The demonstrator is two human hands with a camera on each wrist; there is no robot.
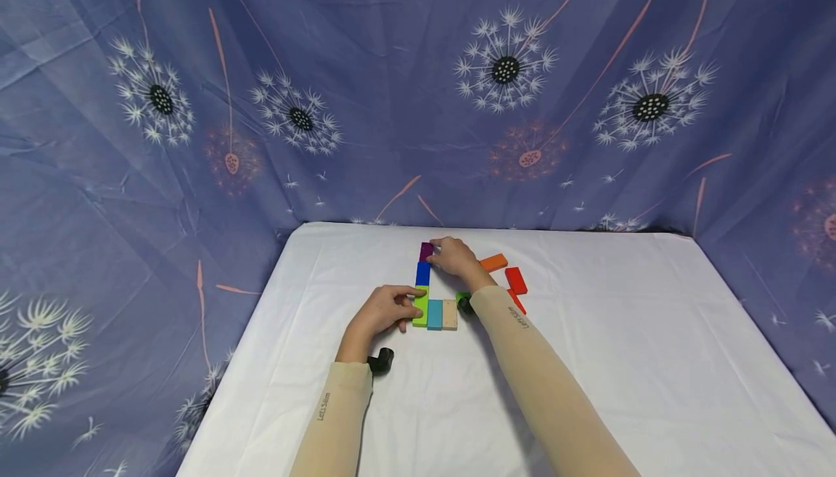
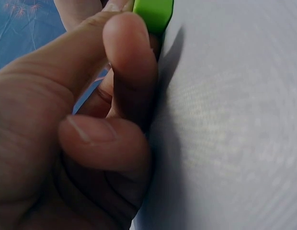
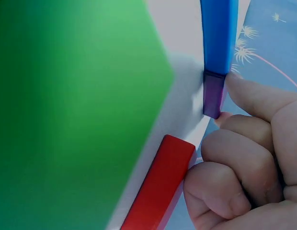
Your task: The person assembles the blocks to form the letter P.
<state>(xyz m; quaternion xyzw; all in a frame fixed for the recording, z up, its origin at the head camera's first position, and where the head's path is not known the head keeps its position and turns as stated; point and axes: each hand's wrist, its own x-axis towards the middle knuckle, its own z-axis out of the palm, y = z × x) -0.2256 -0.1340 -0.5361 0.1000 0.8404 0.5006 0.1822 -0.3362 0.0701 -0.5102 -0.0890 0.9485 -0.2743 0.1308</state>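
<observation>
A row of blocks runs up the white table in the head view: lime green (image 1: 421, 308), then blue (image 1: 423, 274), then purple (image 1: 427, 252) at the far end. With thumb and forefinger, my left hand (image 1: 384, 310) holds the lime green block from its left side; in the left wrist view a green corner (image 2: 154, 14) shows past the fingers. My right hand (image 1: 453, 255) pinches the purple block (image 3: 213, 95), which lies end to end with the blue block (image 3: 219, 36) in the right wrist view. The remaining right fingers are curled into the palm.
A turquoise block (image 1: 435, 314) and a plain wooden block (image 1: 449, 314) stand side by side, right of the lime one. A green block (image 1: 461, 296) is partly hidden by the right wrist camera. Orange (image 1: 493, 263) and red (image 1: 516, 280) blocks lie right of the right hand, with another red one (image 1: 518, 303) behind the forearm.
</observation>
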